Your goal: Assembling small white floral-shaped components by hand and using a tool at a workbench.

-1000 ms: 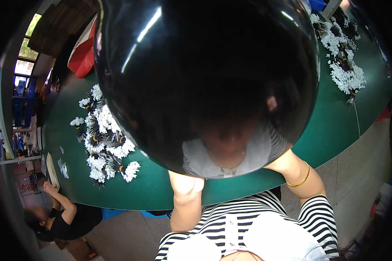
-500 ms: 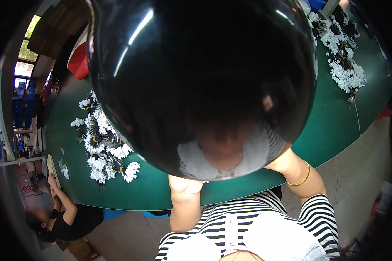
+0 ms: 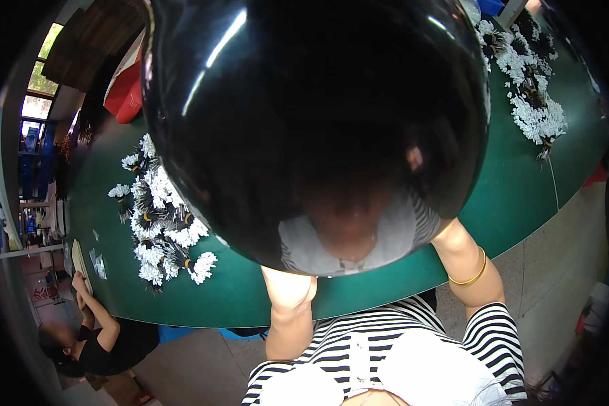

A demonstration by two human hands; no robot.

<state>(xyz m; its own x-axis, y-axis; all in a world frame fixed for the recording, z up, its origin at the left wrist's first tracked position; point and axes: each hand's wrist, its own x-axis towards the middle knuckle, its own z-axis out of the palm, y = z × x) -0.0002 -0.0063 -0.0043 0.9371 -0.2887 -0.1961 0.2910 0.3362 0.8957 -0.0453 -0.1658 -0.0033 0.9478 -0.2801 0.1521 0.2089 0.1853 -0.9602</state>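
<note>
A large glossy black rounded thing (image 3: 318,122) fills the middle of the head view, close up, and mirrors a striped top and ceiling lights; its kind I cannot make out. My left hand (image 3: 289,287) reaches up under its lower edge, with only the wrist and heel of the hand showing. At its lower right edge, my right hand (image 3: 450,237) goes behind it, with a gold bangle (image 3: 472,271) on that forearm. Fingers of both hands are hidden, so I cannot tell whether they touch or hold anything. Bundles of small white-tipped black stems (image 3: 162,223) lie left of my hands.
The green table (image 3: 203,298) curves around in front of me. More white-tipped bundles (image 3: 538,115) lie at the far right. A red thing (image 3: 124,95) stands at the far left. Small clear packets (image 3: 99,265) lie near a co-worker (image 3: 101,338) seated at the left.
The black thing's outline has shrunk slightly, its left edge shifting right and its lower edge rising. My right hand has moved slightly; more of its wrist side shows.
</note>
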